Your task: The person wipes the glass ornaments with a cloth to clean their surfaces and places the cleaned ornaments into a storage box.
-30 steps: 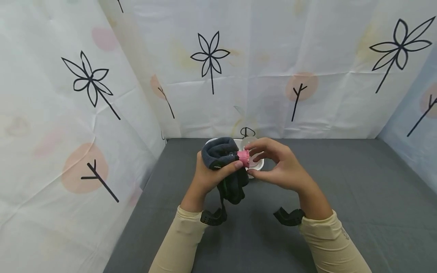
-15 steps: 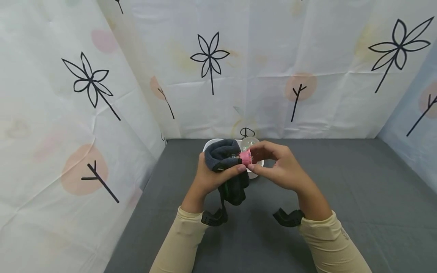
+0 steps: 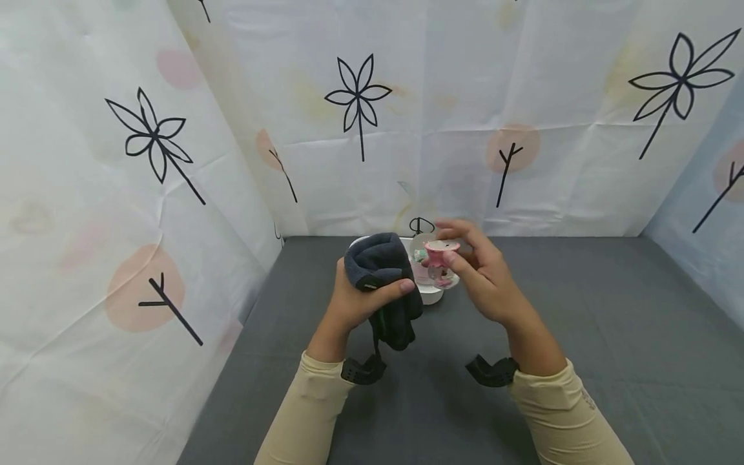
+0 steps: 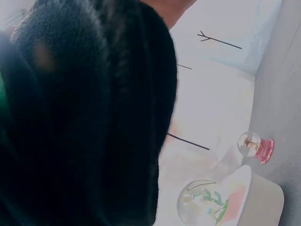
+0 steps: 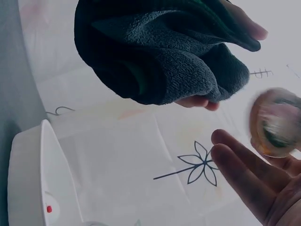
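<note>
My left hand (image 3: 354,297) grips a folded dark blue-grey fleecy cloth (image 3: 380,258), its thumb laid across the front. The cloth fills much of the left wrist view. In the head view my right hand (image 3: 488,284) pinches a small snow globe with a pink base (image 3: 443,254), to the right of the cloth and apart from it. The globe's base points up and its clear ball hangs below. It appears blurred in the right wrist view, where two fingers (image 5: 244,179) are extended below the ball.
Behind the hands stands a white tub (image 3: 431,297) on the grey tabletop (image 3: 581,303). A larger clear globe with green inside (image 4: 202,202) shows at the tub. Another pink-based snow globe (image 4: 264,151) stands nearby. Patterned white cloth walls (image 3: 442,103) enclose the table.
The right hand has drawn the pink-based snow globe away from the cloth to the right and turned it base up. The left hand and cloth stay nearly where they were.
</note>
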Motion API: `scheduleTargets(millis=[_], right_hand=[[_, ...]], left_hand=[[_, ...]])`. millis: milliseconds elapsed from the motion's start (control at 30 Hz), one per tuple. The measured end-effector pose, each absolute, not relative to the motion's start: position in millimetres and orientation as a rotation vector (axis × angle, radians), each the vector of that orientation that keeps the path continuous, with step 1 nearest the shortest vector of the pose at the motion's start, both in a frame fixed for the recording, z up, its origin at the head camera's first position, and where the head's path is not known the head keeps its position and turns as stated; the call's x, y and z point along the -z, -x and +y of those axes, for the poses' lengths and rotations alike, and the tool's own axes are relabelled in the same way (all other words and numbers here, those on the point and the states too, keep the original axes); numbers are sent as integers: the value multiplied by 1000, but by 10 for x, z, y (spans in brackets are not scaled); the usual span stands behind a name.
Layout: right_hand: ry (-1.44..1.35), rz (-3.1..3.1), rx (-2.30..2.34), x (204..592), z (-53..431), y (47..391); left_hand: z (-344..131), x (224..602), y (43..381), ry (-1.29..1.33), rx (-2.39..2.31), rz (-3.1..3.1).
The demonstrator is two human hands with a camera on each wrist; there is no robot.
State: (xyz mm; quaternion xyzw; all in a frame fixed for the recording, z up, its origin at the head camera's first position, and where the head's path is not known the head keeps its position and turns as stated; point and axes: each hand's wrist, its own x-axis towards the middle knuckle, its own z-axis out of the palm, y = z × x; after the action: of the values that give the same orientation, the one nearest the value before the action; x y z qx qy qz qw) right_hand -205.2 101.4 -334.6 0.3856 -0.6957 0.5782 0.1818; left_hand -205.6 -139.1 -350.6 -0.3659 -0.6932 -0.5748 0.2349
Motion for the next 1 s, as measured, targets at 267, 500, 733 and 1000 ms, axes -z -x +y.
scheduleTargets(millis=[267,500,733,1000], right_hand=[[-1067,-1931,-1667,3326,1055,2076],[-1066,-1966,-1709,3318,1063,2062],[-1035,-2002,-1697,3328,1044,2059],[-993,-1990,-1618,3358,1034,2072]], left_hand=[[-1414,3497,2033,936,1603,-1926],[-1412,3500,2026,920,1602,-1938],[-1403,3499,2043,959,1564,-1928],[-1414,3510,2052,941,1584,-1928]])
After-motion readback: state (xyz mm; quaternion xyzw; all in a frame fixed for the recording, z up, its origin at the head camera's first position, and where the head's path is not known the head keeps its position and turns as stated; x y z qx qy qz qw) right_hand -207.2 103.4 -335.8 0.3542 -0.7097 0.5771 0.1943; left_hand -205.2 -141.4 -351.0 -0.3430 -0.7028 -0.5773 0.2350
